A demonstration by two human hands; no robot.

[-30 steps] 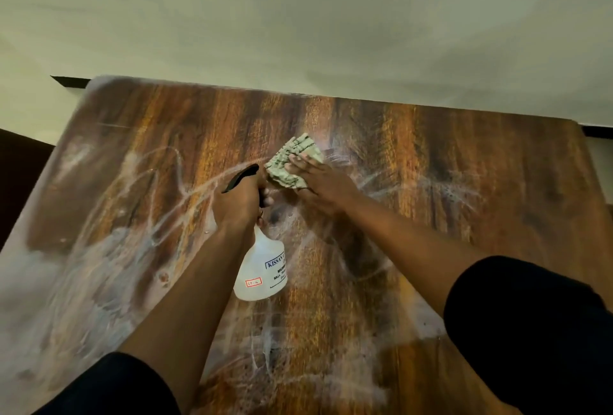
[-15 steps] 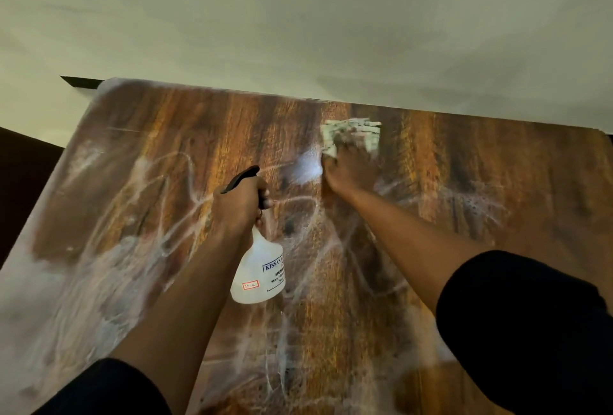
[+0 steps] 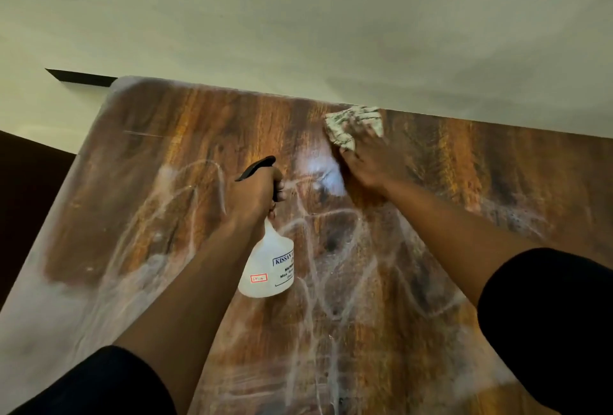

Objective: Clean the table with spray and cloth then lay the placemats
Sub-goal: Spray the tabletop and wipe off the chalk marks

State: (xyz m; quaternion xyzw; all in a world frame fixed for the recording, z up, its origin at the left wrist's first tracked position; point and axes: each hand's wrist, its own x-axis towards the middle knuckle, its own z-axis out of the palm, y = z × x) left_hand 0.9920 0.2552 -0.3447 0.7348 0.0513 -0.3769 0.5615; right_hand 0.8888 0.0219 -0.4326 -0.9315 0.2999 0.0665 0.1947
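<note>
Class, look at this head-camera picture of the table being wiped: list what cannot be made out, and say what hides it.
- Spray bottle label: head view, right part turned away, print too small to read.
- Bottle's trigger and neck: covered by the left hand.
- Cloth: blurred, partly under the right hand.
- Right hand's fingertips: blurred against the cloth.
- Table near edge: cut off by the frame's bottom and both sleeves.
- Placemats: none in view.

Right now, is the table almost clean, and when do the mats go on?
Not yet. Spraying looks done: wet streaks cover the table. In hand: the right hand presses the cloth at the far edge, while the left hand holds the spray bottle. Left: wiping the streaks, then placemats; none show.
</note>
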